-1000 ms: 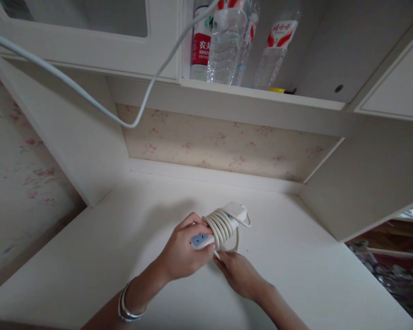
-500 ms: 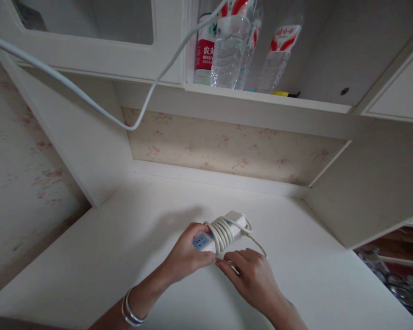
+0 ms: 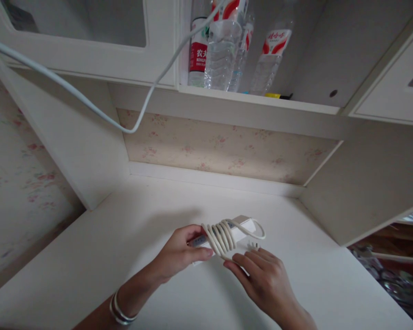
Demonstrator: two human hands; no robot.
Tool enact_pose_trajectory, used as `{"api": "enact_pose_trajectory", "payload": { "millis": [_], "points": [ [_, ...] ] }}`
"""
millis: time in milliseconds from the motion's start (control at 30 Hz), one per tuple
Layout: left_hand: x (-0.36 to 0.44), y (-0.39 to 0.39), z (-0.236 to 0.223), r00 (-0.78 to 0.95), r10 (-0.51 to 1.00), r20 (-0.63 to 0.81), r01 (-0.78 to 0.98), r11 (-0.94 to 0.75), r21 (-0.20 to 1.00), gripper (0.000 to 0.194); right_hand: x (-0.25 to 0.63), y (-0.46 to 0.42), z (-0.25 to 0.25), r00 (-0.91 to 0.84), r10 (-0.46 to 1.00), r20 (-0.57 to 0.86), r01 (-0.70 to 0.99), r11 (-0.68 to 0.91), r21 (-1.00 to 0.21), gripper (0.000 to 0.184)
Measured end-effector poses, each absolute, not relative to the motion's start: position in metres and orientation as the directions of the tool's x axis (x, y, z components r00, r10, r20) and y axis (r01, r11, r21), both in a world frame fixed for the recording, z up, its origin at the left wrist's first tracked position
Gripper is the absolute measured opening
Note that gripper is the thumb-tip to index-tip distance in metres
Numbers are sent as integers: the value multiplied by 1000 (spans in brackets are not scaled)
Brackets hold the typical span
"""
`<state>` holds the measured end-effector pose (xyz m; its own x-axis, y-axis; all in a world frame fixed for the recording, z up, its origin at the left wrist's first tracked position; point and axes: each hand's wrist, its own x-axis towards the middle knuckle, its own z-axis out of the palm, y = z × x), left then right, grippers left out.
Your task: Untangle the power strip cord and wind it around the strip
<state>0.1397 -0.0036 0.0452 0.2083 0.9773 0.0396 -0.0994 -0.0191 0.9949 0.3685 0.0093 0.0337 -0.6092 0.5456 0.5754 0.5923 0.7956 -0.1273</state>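
Note:
A white power strip (image 3: 241, 227) with its cream cord (image 3: 220, 236) wound round it in several turns is held just above the white desk (image 3: 151, 215). My left hand (image 3: 179, 253) is closed round the strip's near end, thumb on the side. My right hand (image 3: 263, 279) is closed on the cord's free end just below the coil, and the plug (image 3: 253, 246) sticks up past its fingers. A loose loop of cord (image 3: 259, 231) hangs off the strip's far end.
A white cable (image 3: 89, 104) droops from the upper cabinet across the left. Several water bottles (image 3: 223, 46) stand on the shelf (image 3: 258, 103) above the desk. A cabinet side panel (image 3: 368, 183) closes the alcove on the right, with cluttered items beyond it.
My right hand moved from under the strip to its right side, drawing the cord end and plug out. The strip tilted so its socket face turned away, and a loop opened at the far end.

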Motion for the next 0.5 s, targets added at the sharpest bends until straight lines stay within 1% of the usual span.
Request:
{"api": "enact_pose_trajectory", "payload": {
  "millis": [67, 133, 267, 400, 500],
  "points": [
    [140, -3, 45, 192, 979, 72, -25, -69, 997, 34, 367, 7, 30, -620, 540, 568, 590, 799, -116, 20],
    [141, -2, 41, 134, 983, 126, 83, -138, 987, 33, 364, 5, 28, -632, 534, 562, 589, 802, -99, 19],
    [145, -3, 30, 44, 978, 203, 320, -207, 925, 31, 363, -1, 27, -670, 516, 533, 589, 807, -42, 20],
    [149, -2, 26, 46, 949, 312, 450, -298, 842, 30, 364, -8, 25, -714, 475, 514, 583, 810, 61, 21],
    [152, 0, 23, 41, 926, 376, 516, -342, 785, 29, 362, -15, 21, -747, 416, 519, 564, 810, 162, 18]
  ]
}}
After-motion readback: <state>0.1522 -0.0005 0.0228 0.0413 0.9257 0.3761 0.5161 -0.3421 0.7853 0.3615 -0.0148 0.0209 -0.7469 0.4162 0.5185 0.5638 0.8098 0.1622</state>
